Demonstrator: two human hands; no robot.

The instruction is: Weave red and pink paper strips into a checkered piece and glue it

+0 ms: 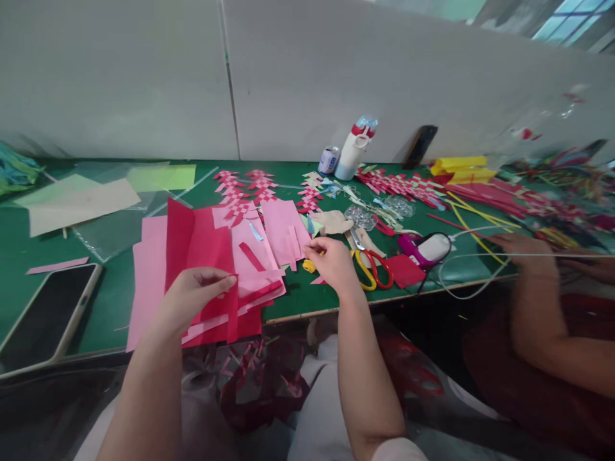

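Note:
My left hand [202, 291] is closed over the paper sheets, its thumb and fingertips pinching a red paper strip [232, 319] that hangs down. A pink paper strip [262, 275] juts out to the right from the same fingertips. Under this hand lie a folded red sheet [204, 240] and several pink sheets [151, 282]. My right hand [331, 261] is raised above the table edge with its fingers pinched; what they hold, if anything, I cannot make out. Close beneath it is a small yellow piece [309, 265]. Scissors [371, 266] with yellow and red handles lie just right of that hand.
Woven pink-and-red paper pieces [262, 184] lie behind the sheets. A white bottle [353, 150] and a can [329, 160] stand by the wall. At left is a phone [50, 314]. A cable [461, 294] loops over the edge near another person's hand [526, 246].

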